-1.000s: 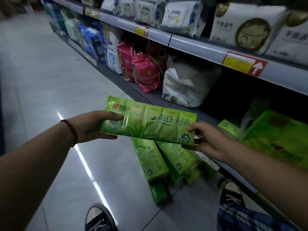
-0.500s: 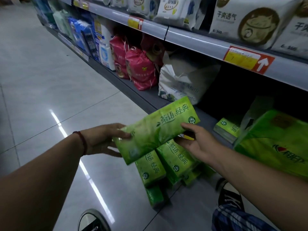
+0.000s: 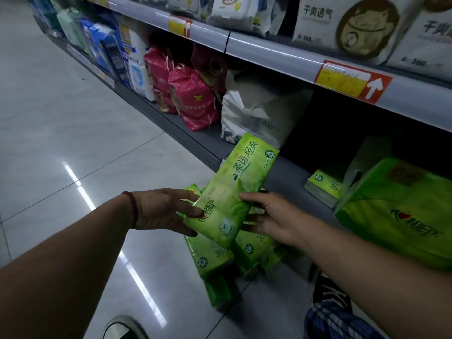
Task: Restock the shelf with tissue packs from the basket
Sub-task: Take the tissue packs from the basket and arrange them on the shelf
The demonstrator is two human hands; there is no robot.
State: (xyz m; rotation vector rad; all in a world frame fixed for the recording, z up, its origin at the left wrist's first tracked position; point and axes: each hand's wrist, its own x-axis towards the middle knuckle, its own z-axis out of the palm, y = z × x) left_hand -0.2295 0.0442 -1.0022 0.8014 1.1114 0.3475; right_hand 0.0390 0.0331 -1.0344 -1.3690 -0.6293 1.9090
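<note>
A long green tissue pack (image 3: 232,189) is held tilted, its far end pointing up toward the bottom shelf (image 3: 286,173). My left hand (image 3: 163,211) grips its near left edge. My right hand (image 3: 271,216) touches its right side with the fingers spread against it. Several more green tissue packs (image 3: 212,255) stand in a cluster below, on the floor by the shelf's edge. One flat green pack (image 3: 322,187) lies on the bottom shelf. No basket is visible.
A large green bundle (image 3: 401,216) fills the shelf's right part. A white bag (image 3: 256,116) and pink bags (image 3: 193,101) stand further left. The upper shelf rail (image 3: 305,62) overhangs with a price tag (image 3: 352,80). My shoes (image 3: 124,329) stand on grey tiles.
The pack has turned from lying crosswise to pointing end-first at the shelf and has moved closer to it. My right hand has slid from its far end to its side.
</note>
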